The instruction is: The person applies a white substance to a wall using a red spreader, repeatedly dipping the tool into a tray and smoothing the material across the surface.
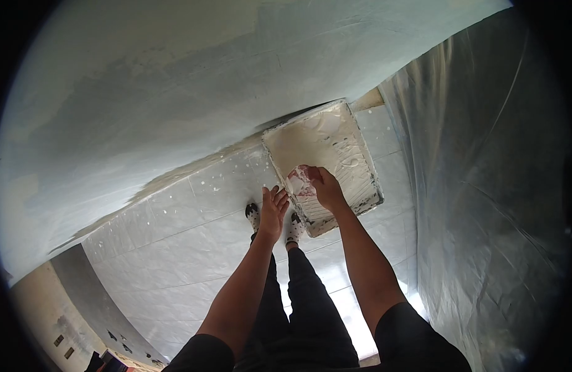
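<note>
My right hand (327, 188) is closed on a reddish piece smeared with white paste (302, 180); its exact kind cannot be made out. Both are over the near left part of a large rectangular tray (371, 162), which holds cream-coloured paste (310, 141) with ridges and streaks across it. Just left of the tray's edge, my left hand (273, 209) has its fingers spread and nothing in it. A small gap separates it from the reddish piece.
A patchy, pale green wall (174, 93) runs along the far left side. Plastic sheeting (484, 186) hangs on the right. The pale tiled floor (193, 217) has white splashes near the wall. My feet in dotted socks (294, 230) stand beside the tray.
</note>
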A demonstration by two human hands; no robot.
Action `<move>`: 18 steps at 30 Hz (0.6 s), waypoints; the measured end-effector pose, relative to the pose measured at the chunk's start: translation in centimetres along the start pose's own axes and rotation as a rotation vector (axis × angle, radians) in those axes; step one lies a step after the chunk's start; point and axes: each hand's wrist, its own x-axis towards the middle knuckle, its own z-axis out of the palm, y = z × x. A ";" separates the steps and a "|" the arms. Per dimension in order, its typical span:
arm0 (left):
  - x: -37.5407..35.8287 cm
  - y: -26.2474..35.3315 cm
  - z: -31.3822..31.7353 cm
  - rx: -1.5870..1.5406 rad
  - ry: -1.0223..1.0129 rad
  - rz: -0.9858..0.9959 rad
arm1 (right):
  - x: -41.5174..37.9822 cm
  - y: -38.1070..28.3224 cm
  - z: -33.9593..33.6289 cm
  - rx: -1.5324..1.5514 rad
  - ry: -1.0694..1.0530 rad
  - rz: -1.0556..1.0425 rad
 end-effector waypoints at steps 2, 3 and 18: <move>0.0 -0.1 -0.2 0.002 -0.001 0.000 | 0.2 1.1 0.1 0.076 -0.002 -0.008; 0.1 -0.2 -0.3 0.004 -0.001 -0.001 | 0.0 1.1 0.0 0.149 -0.005 0.020; -2.7 0.2 -1.0 0.036 -0.008 -0.041 | -6.8 -2.0 -3.5 0.880 -0.023 0.369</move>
